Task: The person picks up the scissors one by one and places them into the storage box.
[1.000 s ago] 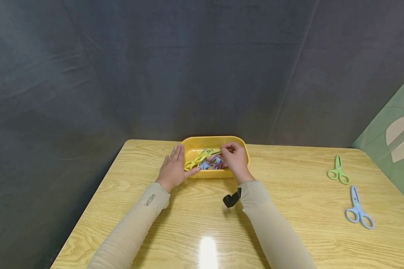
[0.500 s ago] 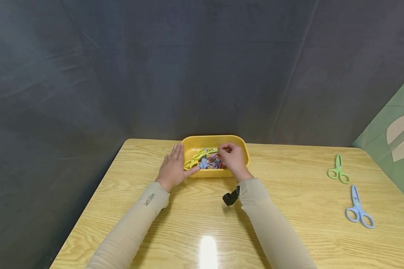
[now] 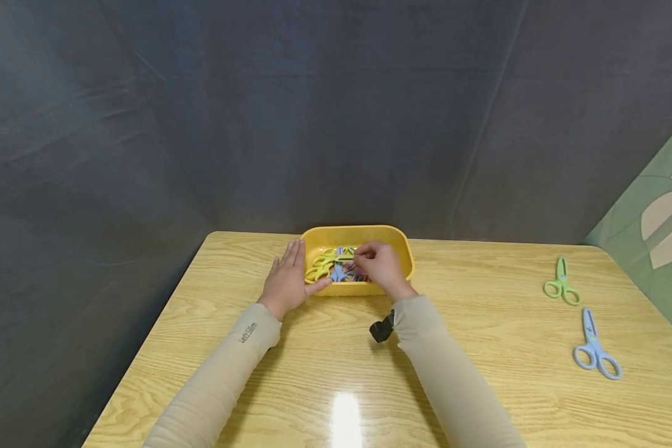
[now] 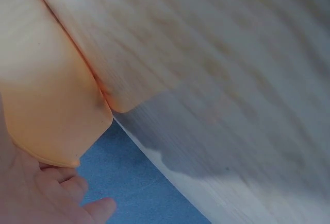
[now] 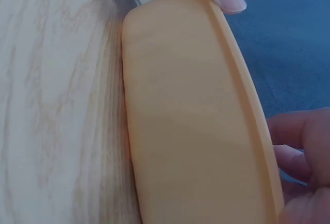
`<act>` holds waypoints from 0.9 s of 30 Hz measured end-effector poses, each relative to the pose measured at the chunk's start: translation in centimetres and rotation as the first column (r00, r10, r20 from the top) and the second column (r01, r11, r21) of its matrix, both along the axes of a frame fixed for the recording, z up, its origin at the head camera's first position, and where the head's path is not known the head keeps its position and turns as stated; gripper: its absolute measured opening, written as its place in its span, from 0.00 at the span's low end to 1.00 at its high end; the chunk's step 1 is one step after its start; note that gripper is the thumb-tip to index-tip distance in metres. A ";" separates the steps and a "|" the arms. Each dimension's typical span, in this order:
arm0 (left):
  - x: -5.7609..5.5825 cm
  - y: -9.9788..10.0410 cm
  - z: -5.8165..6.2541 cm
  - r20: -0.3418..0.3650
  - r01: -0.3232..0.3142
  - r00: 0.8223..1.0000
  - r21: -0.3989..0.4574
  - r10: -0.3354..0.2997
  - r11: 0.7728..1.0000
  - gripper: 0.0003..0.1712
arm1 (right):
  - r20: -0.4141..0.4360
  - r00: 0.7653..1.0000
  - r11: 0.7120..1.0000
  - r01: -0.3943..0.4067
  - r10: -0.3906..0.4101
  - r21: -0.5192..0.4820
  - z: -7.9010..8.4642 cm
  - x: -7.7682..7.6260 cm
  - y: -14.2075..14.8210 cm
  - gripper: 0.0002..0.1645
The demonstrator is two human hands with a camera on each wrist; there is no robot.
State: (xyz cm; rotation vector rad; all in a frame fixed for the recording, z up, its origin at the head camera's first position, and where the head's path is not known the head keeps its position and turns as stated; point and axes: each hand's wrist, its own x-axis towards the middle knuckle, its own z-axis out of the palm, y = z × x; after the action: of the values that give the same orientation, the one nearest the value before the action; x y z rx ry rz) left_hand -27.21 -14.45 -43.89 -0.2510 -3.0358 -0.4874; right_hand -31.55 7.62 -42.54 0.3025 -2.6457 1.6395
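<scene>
A yellow plastic bin point(image 3: 354, 233) sits at the table's back edge, holding a jumble of yellow, blue and pinkish scissors. My left hand point(image 3: 287, 277) lies along its left end with straight fingers, the thumb touching the front rim. Inside the bin, my right hand point(image 3: 382, 264) has thumb and fingers brought together at the blade end of yellow-green scissors point(image 3: 330, 256), seeming to pinch it. The fingertips partly hide that contact. In the right wrist view, the bin's front wall point(image 5: 185, 105) covers the scissors, and the right hand's curled fingers point(image 5: 294, 131) show beyond the rim.
On the right of the wooden table point(image 3: 325, 361) lie green scissors point(image 3: 562, 283) and, nearer, blue scissors point(image 3: 595, 348). A dark cloth point(image 3: 336, 124) hangs right behind the table and bin. A black wrist camera point(image 3: 382, 328) hangs beneath the right sleeve.
My right hand has moved slightly left and down within the bin, and the yellow-green scissors have shifted left with it. The left hand stays in place.
</scene>
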 end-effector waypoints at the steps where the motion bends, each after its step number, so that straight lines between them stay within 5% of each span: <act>1: 0.0 0.0 0.0 0.001 0.000 1.000 -0.001 0.000 1.000 0.65 | -0.002 1.000 1.000 -0.007 0.007 0.011 0.0 0.0 0.0 0.08; 11: 0.1 -0.1 -0.1 -0.002 -0.004 1.000 -0.005 0.004 1.000 0.65 | -0.079 0.990 0.980 -0.101 0.116 0.172 -0.3 0.0 -0.3 0.09; 27: -0.1 0.0 -0.3 -0.018 -0.005 1.000 -0.020 0.005 1.000 0.65 | -0.157 0.983 0.940 -0.034 0.092 0.340 -0.4 0.2 -1.5 0.07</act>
State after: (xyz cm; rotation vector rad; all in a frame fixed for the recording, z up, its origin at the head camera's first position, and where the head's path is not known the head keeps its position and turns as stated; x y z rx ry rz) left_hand -27.29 -14.49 -44.19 -0.2471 -3.0247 -0.4522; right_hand -31.32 6.10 -42.92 0.5135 -2.7957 1.1051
